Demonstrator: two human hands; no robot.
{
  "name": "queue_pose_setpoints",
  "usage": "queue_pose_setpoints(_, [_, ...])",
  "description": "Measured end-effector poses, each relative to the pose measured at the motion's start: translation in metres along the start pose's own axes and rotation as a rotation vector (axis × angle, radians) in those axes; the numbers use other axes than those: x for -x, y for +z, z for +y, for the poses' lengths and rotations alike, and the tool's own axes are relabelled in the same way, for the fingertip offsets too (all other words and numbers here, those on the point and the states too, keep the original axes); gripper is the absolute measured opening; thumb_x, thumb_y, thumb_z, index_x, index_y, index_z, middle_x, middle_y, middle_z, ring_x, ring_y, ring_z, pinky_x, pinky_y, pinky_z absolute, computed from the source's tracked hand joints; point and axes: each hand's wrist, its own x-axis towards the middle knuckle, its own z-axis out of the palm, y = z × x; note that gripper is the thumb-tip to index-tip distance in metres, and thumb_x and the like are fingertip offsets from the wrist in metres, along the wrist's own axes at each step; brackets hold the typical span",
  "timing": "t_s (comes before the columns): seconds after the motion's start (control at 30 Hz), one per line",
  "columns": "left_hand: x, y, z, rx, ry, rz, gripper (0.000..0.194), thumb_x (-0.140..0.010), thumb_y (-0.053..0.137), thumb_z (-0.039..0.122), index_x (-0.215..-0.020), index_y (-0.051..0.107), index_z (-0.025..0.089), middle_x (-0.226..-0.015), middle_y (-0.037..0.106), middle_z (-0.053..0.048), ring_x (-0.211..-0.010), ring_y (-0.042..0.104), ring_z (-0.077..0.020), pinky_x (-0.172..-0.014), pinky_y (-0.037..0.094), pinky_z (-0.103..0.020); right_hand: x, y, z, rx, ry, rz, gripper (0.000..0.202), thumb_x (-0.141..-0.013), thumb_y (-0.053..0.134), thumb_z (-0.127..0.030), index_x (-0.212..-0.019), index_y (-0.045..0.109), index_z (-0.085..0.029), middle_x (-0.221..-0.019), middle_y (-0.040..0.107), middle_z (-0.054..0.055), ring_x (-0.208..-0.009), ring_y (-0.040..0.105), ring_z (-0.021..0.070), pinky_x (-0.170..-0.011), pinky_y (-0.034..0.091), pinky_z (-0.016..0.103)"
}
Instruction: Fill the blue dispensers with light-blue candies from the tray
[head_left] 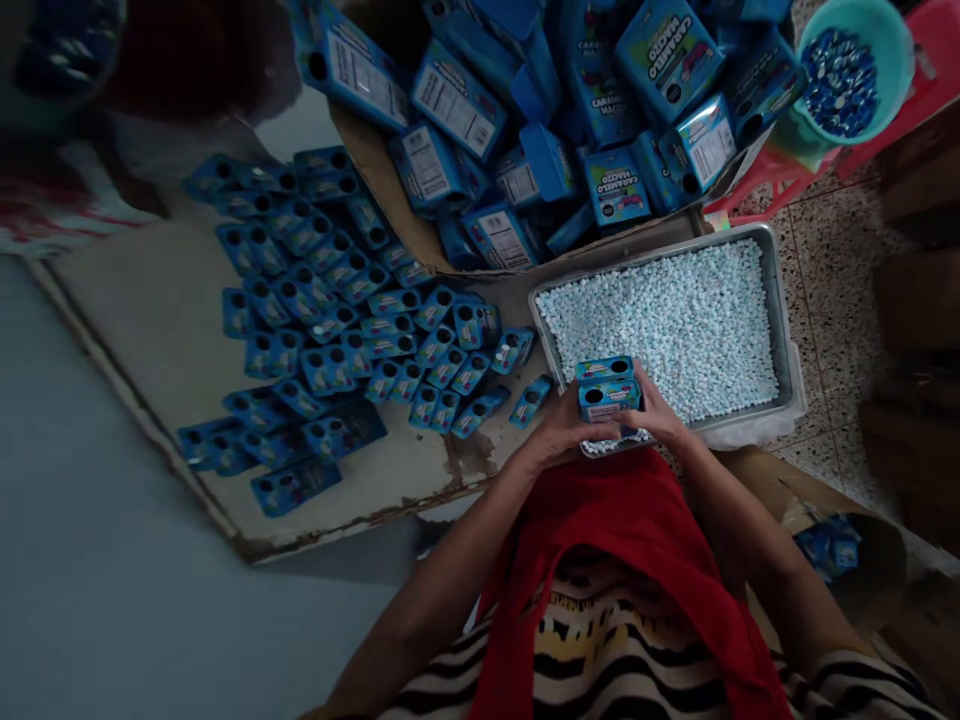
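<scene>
Between my two hands are two small blue candy boxes, one behind the other, held over the near edge of a metal tray [781,330]. Each of these candy boxes [609,392] shows a dark round hole on its top face. My left hand [570,425] grips them from the left, its fingers across the lower front. On the other side my right hand [658,408] presses against them, fingers closed on the boxes. Small pale blue and white candies [675,310] fill the tray. Some candies also show just below my hands.
Many blue boxes with round holes [330,270] stand on the table [127,330] to the left. A large cardboard box [397,215] full of blue boxes sits behind. A turquoise bucket [892,90] with shiny blue pieces stands at the far right, on a red stool [934,60].
</scene>
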Motion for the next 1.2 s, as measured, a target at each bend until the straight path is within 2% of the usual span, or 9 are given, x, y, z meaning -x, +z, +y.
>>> queue_pose_setpoints(0.1, [-0.006,0.012,-0.003,-0.059,0.053,0.059,0.082,-0.042,0.104,0.007,-0.114,0.070,0.024,-0.110,0.079,-0.005,-0.114,0.075,-0.0321,-0.104,0.060,-0.040,-0.006,0.000,0.002,0.015,0.046,-0.051,0.070,-0.067,0.092,-0.050,-0.127,0.060,-0.030,-0.120,0.071,0.003,-0.114,0.069,0.0278,-0.108,0.057,0.047])
queue_pose_setpoints(0.23, [-0.015,0.003,-0.004,-0.057,0.096,0.137,0.089,-0.031,0.103,-0.001,-0.111,0.072,0.022,-0.110,0.079,-0.003,-0.122,0.072,-0.0318,-0.106,0.059,-0.033,-0.025,-0.007,-0.003,0.069,0.011,-0.114,0.072,-0.060,0.099,-0.048,-0.121,0.065,-0.028,-0.116,0.072,0.003,-0.111,0.069,0.0277,-0.105,0.058,0.044])
queue_pose_setpoints(0.4, [-0.020,-0.014,-0.017,-0.113,0.096,0.004,0.078,-0.049,0.106,0.022,-0.120,0.074,0.022,-0.114,0.082,-0.005,-0.110,0.077,-0.0297,-0.099,0.063,-0.037,-0.031,-0.004,-0.005,-0.011,0.014,-0.091,0.087,-0.044,0.107,-0.050,-0.117,0.065,-0.026,-0.110,0.074,0.002,-0.102,0.070,0.0262,-0.096,0.059,0.040])
queue_pose_setpoints(0.47, [-0.021,-0.014,-0.026,-0.072,0.103,-0.055,0.068,-0.057,0.104,0.038,-0.115,0.076,0.018,-0.109,0.083,-0.008,-0.102,0.079,-0.0306,-0.096,0.064,-0.042,-0.027,0.000,-0.004,-0.019,0.015,-0.003,0.082,-0.048,0.103,-0.060,-0.111,0.065,-0.025,-0.103,0.073,0.001,-0.093,0.068,0.0233,-0.087,0.059,0.036])
queue_pose_setpoints(0.57, [-0.022,-0.011,-0.038,0.031,0.136,-0.046,0.060,-0.068,0.095,0.051,-0.114,0.077,0.017,-0.112,0.083,-0.010,-0.104,0.079,-0.0313,-0.099,0.064,-0.046,-0.020,0.006,-0.001,0.019,0.007,0.283,0.057,-0.078,0.078,-0.076,-0.095,0.063,-0.023,-0.086,0.065,-0.001,-0.078,0.059,0.0172,-0.074,0.054,0.030])
queue_pose_setpoints(0.73, [-0.023,-0.006,-0.040,-0.089,0.399,0.360,0.068,-0.079,0.089,0.050,-0.139,0.069,0.024,-0.131,0.078,-0.007,-0.122,0.075,-0.0279,-0.109,0.060,-0.042,-0.010,0.005,-0.004,0.240,-0.169,0.709,0.045,-0.088,0.070,-0.068,-0.087,0.058,-0.025,-0.077,0.052,-0.005,-0.072,0.047,0.0145,-0.070,0.045,0.027])
queue_pose_setpoints(0.83, [-0.026,-0.002,-0.030,-0.220,0.492,0.421,0.075,-0.082,0.089,0.049,-0.149,0.063,0.028,-0.144,0.072,-0.007,-0.129,0.072,-0.0266,-0.116,0.056,-0.041,-0.006,0.004,-0.008,0.326,-0.192,0.654,0.043,-0.088,0.071,-0.066,-0.087,0.062,-0.024,-0.077,0.054,-0.004,-0.072,0.046,0.0148,-0.070,0.043,0.028])
queue_pose_setpoints(1.07, [-0.042,-0.008,-0.013,-0.275,0.511,0.252,0.083,-0.081,0.082,0.075,-0.144,0.067,0.025,-0.142,0.073,-0.013,-0.130,0.072,-0.0318,-0.114,0.058,-0.046,-0.005,0.000,-0.015,0.244,-0.132,0.331,0.056,-0.062,0.095,-0.064,-0.089,0.067,-0.024,-0.074,0.059,-0.005,-0.068,0.048,0.0145,-0.063,0.042,0.026])
queue_pose_setpoints(1.2, [-0.047,-0.009,-0.012,-0.237,0.475,0.167,0.085,-0.084,0.075,0.081,-0.150,0.063,0.029,-0.146,0.071,-0.012,-0.132,0.072,-0.0311,-0.114,0.059,-0.046,-0.008,-0.004,-0.013,0.192,-0.118,0.326,0.055,-0.062,0.097,-0.061,-0.085,0.064,-0.024,-0.072,0.057,-0.006,-0.066,0.047,0.0130,-0.060,0.041,0.025])
